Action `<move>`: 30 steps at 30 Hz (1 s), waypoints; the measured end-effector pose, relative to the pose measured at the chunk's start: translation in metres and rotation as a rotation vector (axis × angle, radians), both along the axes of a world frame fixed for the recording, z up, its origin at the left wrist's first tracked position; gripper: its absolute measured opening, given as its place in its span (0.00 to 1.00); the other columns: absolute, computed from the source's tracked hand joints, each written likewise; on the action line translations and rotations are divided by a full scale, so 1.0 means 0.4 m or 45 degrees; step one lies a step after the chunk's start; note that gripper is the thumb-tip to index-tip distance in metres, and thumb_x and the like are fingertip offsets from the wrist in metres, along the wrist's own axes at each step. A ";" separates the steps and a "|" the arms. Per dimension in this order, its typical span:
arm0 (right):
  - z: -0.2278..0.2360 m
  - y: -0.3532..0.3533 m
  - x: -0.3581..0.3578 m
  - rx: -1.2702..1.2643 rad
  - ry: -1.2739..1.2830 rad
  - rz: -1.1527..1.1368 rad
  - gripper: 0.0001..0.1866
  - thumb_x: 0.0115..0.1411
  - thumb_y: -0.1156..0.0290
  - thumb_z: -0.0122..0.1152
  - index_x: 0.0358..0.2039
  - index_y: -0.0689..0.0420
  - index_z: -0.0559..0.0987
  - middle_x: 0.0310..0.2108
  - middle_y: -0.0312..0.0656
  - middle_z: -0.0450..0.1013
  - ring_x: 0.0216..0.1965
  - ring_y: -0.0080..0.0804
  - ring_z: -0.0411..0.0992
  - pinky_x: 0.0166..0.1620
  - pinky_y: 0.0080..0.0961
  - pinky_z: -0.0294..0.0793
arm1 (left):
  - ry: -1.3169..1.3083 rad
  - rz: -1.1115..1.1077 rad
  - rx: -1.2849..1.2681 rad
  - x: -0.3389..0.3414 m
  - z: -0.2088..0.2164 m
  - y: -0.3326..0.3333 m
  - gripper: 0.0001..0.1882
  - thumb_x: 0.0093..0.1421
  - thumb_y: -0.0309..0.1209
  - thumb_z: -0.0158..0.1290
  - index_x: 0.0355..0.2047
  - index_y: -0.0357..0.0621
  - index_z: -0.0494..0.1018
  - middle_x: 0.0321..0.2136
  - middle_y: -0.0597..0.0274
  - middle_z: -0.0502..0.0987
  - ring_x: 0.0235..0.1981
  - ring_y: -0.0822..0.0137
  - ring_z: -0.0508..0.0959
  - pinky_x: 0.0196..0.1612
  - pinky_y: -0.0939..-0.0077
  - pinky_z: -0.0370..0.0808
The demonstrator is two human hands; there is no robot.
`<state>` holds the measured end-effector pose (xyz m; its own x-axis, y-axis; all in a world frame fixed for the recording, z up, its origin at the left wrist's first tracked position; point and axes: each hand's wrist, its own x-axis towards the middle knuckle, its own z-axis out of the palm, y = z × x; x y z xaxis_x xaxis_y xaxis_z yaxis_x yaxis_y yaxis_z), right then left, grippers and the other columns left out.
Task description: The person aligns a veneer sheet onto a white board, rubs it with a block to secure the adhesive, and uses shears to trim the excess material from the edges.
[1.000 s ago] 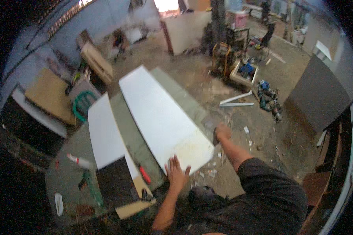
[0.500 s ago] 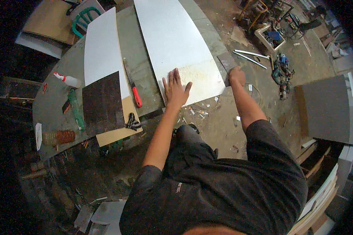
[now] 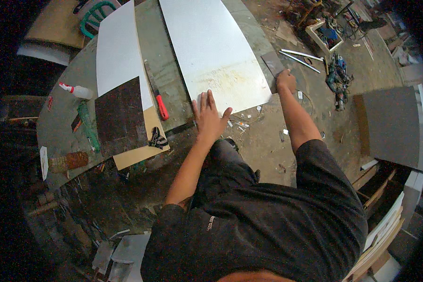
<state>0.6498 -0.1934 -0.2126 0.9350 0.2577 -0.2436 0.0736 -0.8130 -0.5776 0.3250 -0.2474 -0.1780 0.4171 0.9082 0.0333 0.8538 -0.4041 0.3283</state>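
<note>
A long white board [image 3: 207, 42] lies on the grey-green worktable, its near end towards me. My left hand [image 3: 210, 117] rests flat on that near end by the left corner, fingers spread and thumb out. Pale yellowish dust [image 3: 225, 77] is smeared across the board beyond the fingertips. At the board's right edge, my right hand [image 3: 286, 82] is closed around the near end of a flat grey-brown piece [image 3: 271, 65] with straight edges. That piece lies alongside the board; its exact kind I cannot make out.
Left on the table lie a second white board [image 3: 118, 51], a dark brown panel [image 3: 121, 117], a red-handled tool [image 3: 161, 107] and a white spray bottle [image 3: 82, 91]. Power tools with cords [image 3: 338, 77] and white strips [image 3: 301, 60] lie on the floor at right, near a grey panel [image 3: 392, 127].
My left hand has slid towards me, nearer the board's end, and more of the dust shows. The right hand keeps its grip beside the edge. The view has shifted slightly.
</note>
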 end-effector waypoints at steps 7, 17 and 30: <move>-0.011 -0.008 -0.001 -0.046 -0.054 0.039 0.35 0.65 0.44 0.39 0.47 0.63 0.81 0.49 0.60 0.76 0.53 0.59 0.74 0.56 0.46 0.71 | 0.018 0.009 0.135 0.069 -0.019 0.090 0.51 0.67 0.64 0.34 0.70 0.26 0.43 0.70 0.40 0.53 0.73 0.50 0.47 0.72 0.44 0.32; -0.089 0.025 0.032 -0.195 -0.105 0.068 0.34 0.66 0.46 0.38 0.45 0.62 0.83 0.48 0.60 0.77 0.51 0.58 0.76 0.53 0.48 0.73 | -0.042 -0.086 0.109 0.064 -0.065 0.079 0.54 0.63 0.67 0.39 0.70 0.30 0.46 0.72 0.40 0.48 0.73 0.48 0.47 0.72 0.47 0.41; -0.116 0.025 0.023 -0.075 -0.142 0.091 0.35 0.63 0.47 0.41 0.39 0.71 0.83 0.41 0.67 0.77 0.46 0.64 0.76 0.53 0.52 0.71 | -0.135 -0.156 0.053 0.017 -0.032 0.220 0.70 0.47 0.72 0.56 0.70 0.26 0.40 0.71 0.34 0.42 0.73 0.41 0.42 0.74 0.50 0.39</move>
